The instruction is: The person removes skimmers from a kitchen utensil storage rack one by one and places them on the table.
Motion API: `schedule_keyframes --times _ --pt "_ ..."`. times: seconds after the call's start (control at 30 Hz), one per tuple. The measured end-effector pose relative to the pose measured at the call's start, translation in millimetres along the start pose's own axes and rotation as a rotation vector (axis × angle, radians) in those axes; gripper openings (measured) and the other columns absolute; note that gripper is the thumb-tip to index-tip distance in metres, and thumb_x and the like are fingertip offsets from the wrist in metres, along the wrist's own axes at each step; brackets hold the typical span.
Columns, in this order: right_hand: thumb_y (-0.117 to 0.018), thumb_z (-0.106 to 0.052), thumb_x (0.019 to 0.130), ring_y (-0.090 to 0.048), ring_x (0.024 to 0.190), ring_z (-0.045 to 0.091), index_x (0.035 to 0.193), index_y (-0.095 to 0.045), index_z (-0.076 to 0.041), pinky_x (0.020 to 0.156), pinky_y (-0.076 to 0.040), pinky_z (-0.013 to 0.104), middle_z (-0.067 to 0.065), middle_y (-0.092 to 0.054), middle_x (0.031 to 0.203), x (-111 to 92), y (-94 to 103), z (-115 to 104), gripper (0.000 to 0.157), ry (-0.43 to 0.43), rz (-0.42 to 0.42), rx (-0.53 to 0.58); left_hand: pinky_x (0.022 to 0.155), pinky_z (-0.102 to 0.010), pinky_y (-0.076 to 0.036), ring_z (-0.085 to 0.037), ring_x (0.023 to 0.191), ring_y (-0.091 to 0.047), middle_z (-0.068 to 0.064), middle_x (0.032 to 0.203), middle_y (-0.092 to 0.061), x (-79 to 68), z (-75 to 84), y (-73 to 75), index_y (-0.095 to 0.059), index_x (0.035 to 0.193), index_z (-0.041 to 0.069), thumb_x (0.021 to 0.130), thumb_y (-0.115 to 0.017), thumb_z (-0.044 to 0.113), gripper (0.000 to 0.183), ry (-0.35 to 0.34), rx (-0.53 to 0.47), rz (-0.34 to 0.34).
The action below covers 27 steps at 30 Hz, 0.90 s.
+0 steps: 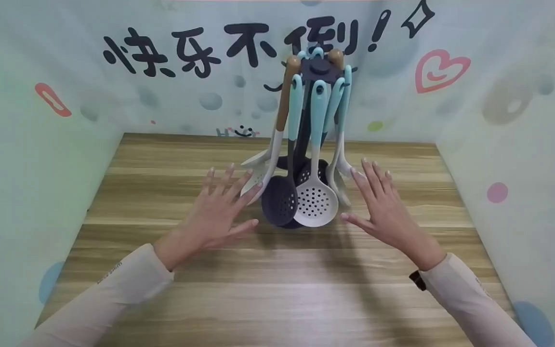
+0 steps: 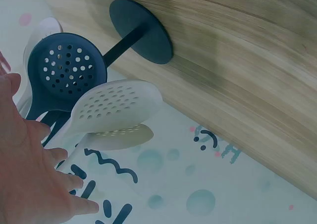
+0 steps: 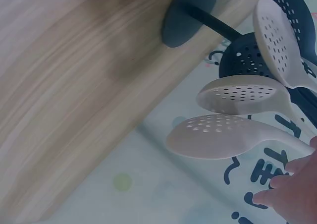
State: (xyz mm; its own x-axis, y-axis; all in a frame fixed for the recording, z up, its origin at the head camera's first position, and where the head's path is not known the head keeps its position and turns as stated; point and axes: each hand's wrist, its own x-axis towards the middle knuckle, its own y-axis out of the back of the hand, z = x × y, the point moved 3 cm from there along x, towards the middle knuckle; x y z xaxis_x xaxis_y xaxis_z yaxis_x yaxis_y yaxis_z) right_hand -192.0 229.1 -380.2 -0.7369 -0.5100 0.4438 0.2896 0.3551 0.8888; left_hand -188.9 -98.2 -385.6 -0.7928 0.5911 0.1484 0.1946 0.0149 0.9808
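Observation:
A dark utensil stand (image 1: 320,72) rises from the wooden table, hung with several slotted spoons and skimmers on light-blue or brown handles. At its front hang a white skimmer (image 1: 315,205) and a dark skimmer (image 1: 276,200). My left hand (image 1: 212,212) is spread on the left side, fingertips overlapping a white spoon there in the head view. To the right, my right hand (image 1: 387,209) has its fingers extended, tips close to the pale spoons. The stand's round base (image 2: 141,30) shows in the left wrist view. Both hands grip nothing.
The wooden table (image 1: 277,289) reaches back to a pale printed backdrop (image 1: 200,111) with dark lettering. Similar printed panels flank it left and right. Shadows from the stand and arms fall across the front of the table.

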Motion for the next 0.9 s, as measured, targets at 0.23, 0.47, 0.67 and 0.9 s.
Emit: schedule_keyframes --times 0.23,0.47,0.67,0.9 --pt "-0.065 -0.028 0.087 -0.033 0.131 0.034 0.141 -0.031 -0.001 0.108 -0.028 0.047 0.02 -0.033 0.144 26 9.1 -19 0.07 0.013 0.216 0.174 0.109 -0.062 -0.01 -0.038 0.142 -0.01 -0.005 0.156 -0.015 1.4 -1.0 1.3 -0.021 0.148 0.027 0.091 -0.035 0.062 0.069 0.003 -0.011 0.004" --pt "-0.066 -0.002 0.083 -0.049 0.113 0.03 0.133 -0.036 0.006 0.089 -0.049 0.041 0.02 -0.044 0.128 52 8.4 -43 0.059 0.033 0.368 0.465 0.11 -0.061 -0.011 -0.037 0.142 -0.011 -0.005 0.156 -0.014 1.7 -2.9 2.2 -0.02 0.148 0.027 0.091 -0.034 0.062 0.069 0.003 -0.003 0.008" --pt "-0.063 -0.005 0.087 -0.051 0.112 0.029 0.13 -0.038 0.006 0.088 -0.049 0.042 0.02 -0.046 0.126 66 -0.8 -55 0.051 -0.005 0.349 0.551 0.109 -0.061 -0.013 -0.039 0.141 -0.014 -0.006 0.156 -0.016 3.0 -2.4 1.5 -0.021 0.148 0.026 0.091 -0.035 0.061 0.069 -0.004 -0.003 0.039" --pt "-0.059 -0.01 0.091 -0.056 0.105 0.022 0.129 -0.04 0.003 0.088 -0.05 0.036 0.017 -0.054 0.115 71 -15.4 -57 0.045 -0.184 0.302 0.694 0.11 -0.061 -0.01 -0.038 0.142 -0.011 -0.005 0.156 -0.016 2.0 -1.5 -1.5 -0.02 0.148 0.027 0.091 -0.034 0.062 0.068 0.001 -0.036 0.013"
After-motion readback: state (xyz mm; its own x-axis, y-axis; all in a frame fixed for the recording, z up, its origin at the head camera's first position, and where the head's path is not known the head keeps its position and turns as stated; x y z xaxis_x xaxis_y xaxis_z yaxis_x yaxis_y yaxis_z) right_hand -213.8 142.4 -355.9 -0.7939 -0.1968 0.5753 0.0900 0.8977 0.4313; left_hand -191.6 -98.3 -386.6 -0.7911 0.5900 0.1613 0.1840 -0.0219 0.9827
